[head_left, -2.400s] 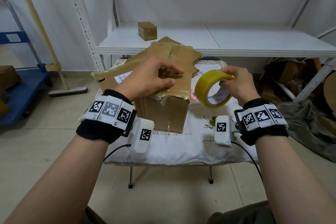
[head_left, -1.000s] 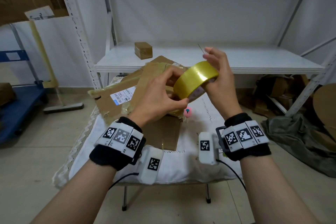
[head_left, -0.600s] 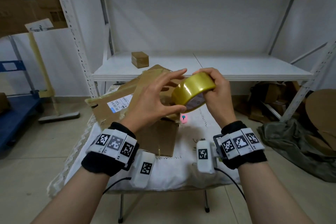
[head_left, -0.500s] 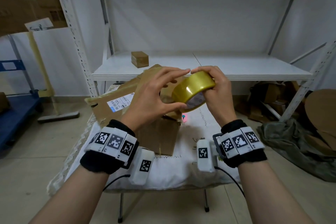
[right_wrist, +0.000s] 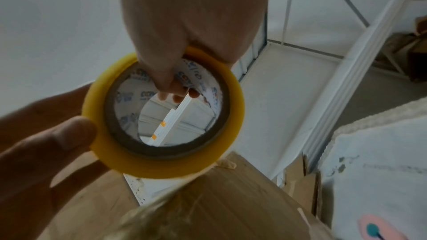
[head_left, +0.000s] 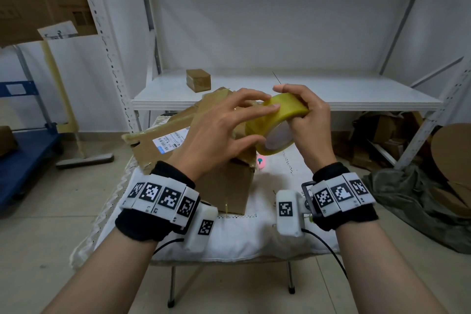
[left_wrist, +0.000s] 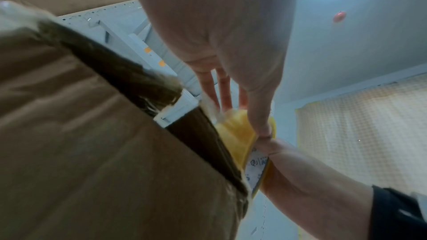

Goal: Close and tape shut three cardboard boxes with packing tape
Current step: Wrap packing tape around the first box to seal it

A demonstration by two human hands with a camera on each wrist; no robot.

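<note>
A yellow packing tape roll (head_left: pixel 277 122) is held up above the table. My right hand (head_left: pixel 298 107) grips it, fingers hooked through the white core and thumb on the outer band, as the right wrist view (right_wrist: pixel 161 161) shows. My left hand (head_left: pixel 257 123) lies against the roll with straight fingers (left_wrist: pixel 221 88) across its outer face and the thumb (right_wrist: pixel 69 134) at its rim. Below the hands stands a brown cardboard box (head_left: pixel 224 186) with taped, crumpled top flaps. No loose end of tape is visible.
Flattened cardboard with a shipping label (head_left: pixel 163 145) lies behind the box on the cloth-covered folding table (head_left: pixel 254 237). A pink object (head_left: pixel 262 162) sits beside the box. A small box (head_left: pixel 198 80) stands on the white shelf (head_left: pixel 331 92). Cardboard and dark cloth (head_left: pixel 407 199) lie right, a blue cart (head_left: pixel 20 160) left.
My right hand raised the roll from beside the box to chest height. My left hand left the box top and came onto the roll; its fingers have slid further across the band.
</note>
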